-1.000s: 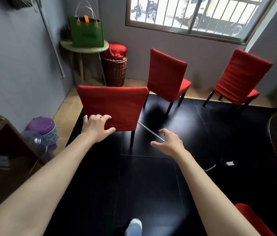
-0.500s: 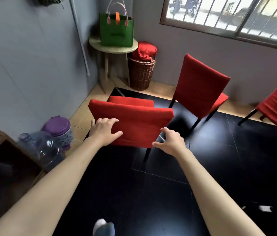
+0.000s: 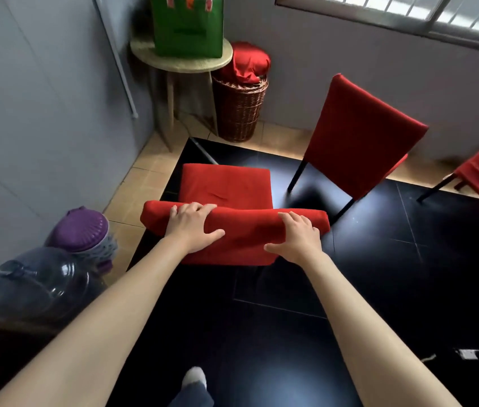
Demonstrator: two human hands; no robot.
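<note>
Two hands clamp the backrest (image 3: pixel 247 230) of the red chair (image 3: pixel 226 183). The left hand (image 3: pixel 192 227) is near its left end and the right hand (image 3: pixel 297 237) near its right end, fingers curled over the top edge, thumbs on the near face. The red chair stands on the black floor (image 3: pixel 261 333), close to the wall corner, with a second red chair (image 3: pixel 358 136) just beyond to the right.

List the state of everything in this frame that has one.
near chair, upright on the black floor, held by its backrest top
left hand, fingers curled over the backrest top, gripping
right hand, fingers curled over the backrest top, gripping
second chair, upright, untouched
green bag, standing upright on the round stool
basket, upright, red cloth bulging out the top
</note>
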